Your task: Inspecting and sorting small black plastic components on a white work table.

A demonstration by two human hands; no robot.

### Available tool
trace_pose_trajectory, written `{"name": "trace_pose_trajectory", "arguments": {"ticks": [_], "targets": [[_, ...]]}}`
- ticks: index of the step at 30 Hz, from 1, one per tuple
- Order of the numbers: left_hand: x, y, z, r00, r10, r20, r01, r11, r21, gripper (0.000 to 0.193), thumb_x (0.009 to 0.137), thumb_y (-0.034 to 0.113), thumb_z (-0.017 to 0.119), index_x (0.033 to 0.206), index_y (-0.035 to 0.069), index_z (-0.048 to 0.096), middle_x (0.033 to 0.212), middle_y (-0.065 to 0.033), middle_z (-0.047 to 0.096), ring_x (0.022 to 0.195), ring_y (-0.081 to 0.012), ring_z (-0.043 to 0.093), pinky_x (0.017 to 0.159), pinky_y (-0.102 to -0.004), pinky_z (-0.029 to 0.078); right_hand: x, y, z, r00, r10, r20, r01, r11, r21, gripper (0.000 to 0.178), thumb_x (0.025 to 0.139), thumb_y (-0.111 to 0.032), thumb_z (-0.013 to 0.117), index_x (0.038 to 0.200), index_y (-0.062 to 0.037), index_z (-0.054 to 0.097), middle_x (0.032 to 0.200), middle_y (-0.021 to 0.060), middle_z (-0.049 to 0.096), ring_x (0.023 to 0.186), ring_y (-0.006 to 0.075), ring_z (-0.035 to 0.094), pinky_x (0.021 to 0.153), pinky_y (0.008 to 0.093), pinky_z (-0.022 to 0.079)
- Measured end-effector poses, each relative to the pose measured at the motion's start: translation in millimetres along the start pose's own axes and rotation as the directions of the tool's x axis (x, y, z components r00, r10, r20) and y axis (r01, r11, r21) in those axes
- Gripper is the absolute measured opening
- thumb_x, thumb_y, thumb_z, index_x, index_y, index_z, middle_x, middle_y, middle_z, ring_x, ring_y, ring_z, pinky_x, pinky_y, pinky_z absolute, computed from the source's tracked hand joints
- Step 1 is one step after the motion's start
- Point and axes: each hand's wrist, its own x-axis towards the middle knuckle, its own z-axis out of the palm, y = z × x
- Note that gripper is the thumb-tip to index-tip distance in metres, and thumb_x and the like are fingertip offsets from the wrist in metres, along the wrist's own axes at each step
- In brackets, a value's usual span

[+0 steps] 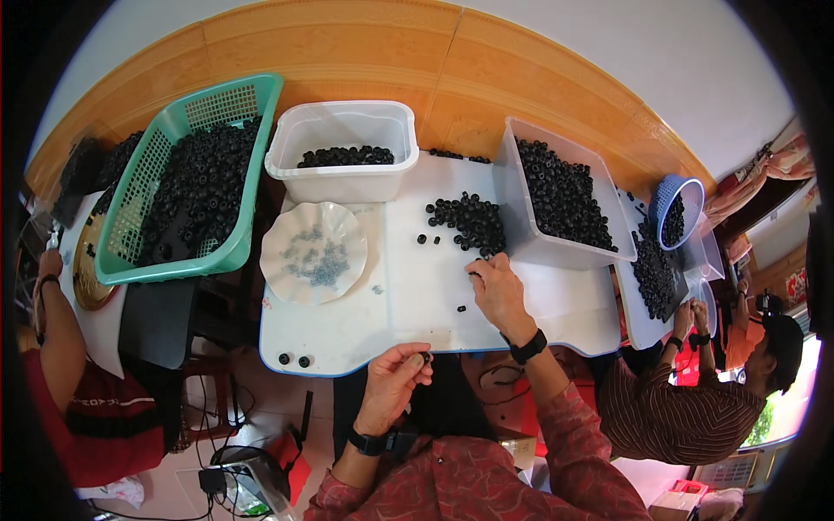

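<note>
My left hand [395, 388] is in front of the table's near edge, thumb and fingers closed on a small round black part [426, 357]. Over the white table [408, 304], my right hand [501, 298] reaches to the near edge of a loose pile of black parts [469, 222]. Its fingers are bent together in a pinch, and what lies between them is hidden. One loose black part [461, 308] lies just left of that wrist. Two black ring-shaped parts [294, 359] sit at the near left corner.
A wavy-rimmed white plate [276, 271] holds small clear pieces. Behind it are a white tub [339, 184] and a green basket [248, 239], both with black parts. A translucent bin [556, 245] of black parts stands right. Co-workers sit at left [104, 408] and right [686, 408].
</note>
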Motion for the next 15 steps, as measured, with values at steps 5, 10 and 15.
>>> {"name": "trace_pose_trajectory", "arguments": {"ticks": [5, 10, 15], "targets": [[-1.0, 0.3, 2.5, 1.0, -0.007, -0.02, 0.007, 1.0, 0.01, 0.023, 0.095, 0.005, 0.058, 0.116, -0.003, 0.062, 0.099, -0.0098, 0.066, 0.081, -0.0127, 0.064, 0.071, -0.0251, 0.054, -6.2, 5.5, 1.6, 0.993, -0.107, -0.04, 0.108, 0.994, 0.025, 0.013, 0.084, -0.004, 0.06, 0.094, -0.0092, 0.067, 0.094, 0.0098, 0.06, 0.084, 0.0299, 0.063, 0.07, 0.04, 0.051], [-1.1, -0.5, 0.3, 1.0, -0.009, -0.017, 0.009, 1.0, -0.005, 0.023, 0.095, 0.004, 0.058, 0.117, -0.003, 0.062, 0.1, -0.0097, 0.067, 0.082, -0.0126, 0.065, 0.072, -0.0247, 0.055, -8.3, -5.4, -0.2, 0.992, -0.121, 0.031, 0.112, 0.969, 0.219, 0.019, 0.079, -0.001, 0.064, 0.097, -0.0066, 0.066, 0.095, 0.0084, 0.065, 0.086, 0.0292, 0.063, 0.073, 0.0383, 0.051], [-0.8, -0.5, 1.2, 1.0, 0.003, -0.026, -0.003, 1.0, 0.0, 0.023, 0.096, 0.004, 0.057, 0.117, -0.003, 0.062, 0.099, -0.0101, 0.066, 0.081, -0.0126, 0.064, 0.072, -0.0248, 0.055, -9.5, -14.3, -1.7, 0.997, -0.045, 0.058, 0.021, 0.935, 0.354, 0.03, 0.077, 0.0, 0.067, 0.106, -0.005, 0.066, 0.097, 0.012, 0.064, 0.08, 0.029, 0.064, 0.071, 0.0363, 0.052]]}}
